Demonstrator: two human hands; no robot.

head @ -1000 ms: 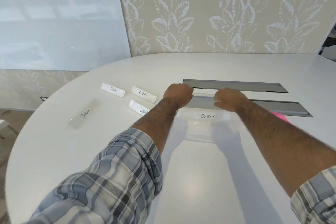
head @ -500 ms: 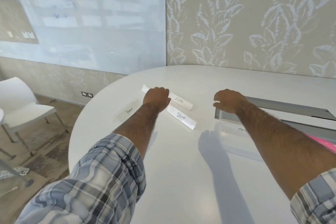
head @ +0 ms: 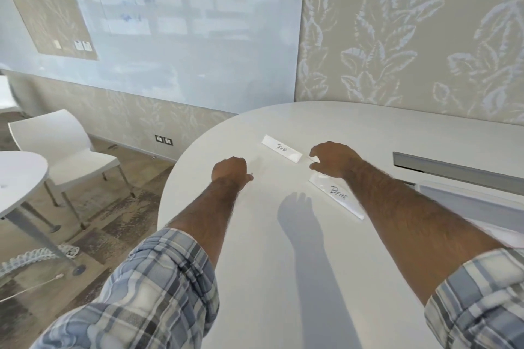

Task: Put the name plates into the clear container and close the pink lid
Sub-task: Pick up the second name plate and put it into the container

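On the white table (head: 283, 263) stands a white name plate reading PANDA (head: 282, 148), and one reading BEAR (head: 337, 195) stands nearer to me. My left hand (head: 231, 170) is curled down on a faint clear name plate (head: 256, 161) lying flat to the left of PANDA. My right hand (head: 331, 159) hovers between PANDA and BEAR with its fingers spread; only a thin edge of another plate shows at its fingertips. The clear container (head: 467, 207) lies at the right, partly behind my right forearm. The pink lid is out of view.
A grey cable slot (head: 453, 170) runs across the table beyond the container. The table's curved edge passes just left of my left hand. On the floor to the left are a white chair (head: 65, 147) and a small round table (head: 17, 178).
The view has swung left. My left hand moved from the standing plates to the flat clear plate. My right hand left the container and came over beside the PANDA plate.
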